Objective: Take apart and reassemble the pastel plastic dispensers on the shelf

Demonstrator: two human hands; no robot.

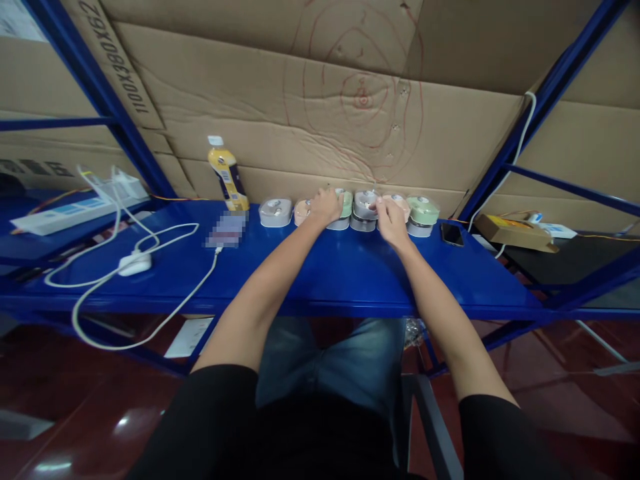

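Observation:
Small rounded containers with clear lids stand in a row at the back of the blue shelf. My left hand point(326, 205) has its fingers curled over the left side of a green container point(345, 203), partly covering a peach container point(302, 212). My right hand point(391, 219) is closed at the right edge of a stacked grey container point(365, 203), its thumb by the lid; some fingertips are hidden. Behind that hand sits a pink container point(400, 203). A stacked green container point(423, 210) ends the row on the right, and a grey container point(275, 212) ends it on the left.
A yellow bottle point(229, 175) stands behind a blurred-out flat item point(227, 230) with a white cable point(170, 323). A white charger point(135, 263) lies at left. At right are a phone point(452, 234) and a cardboard box point(517, 233). Cardboard point(240, 87) backs the shelf point(345, 273).

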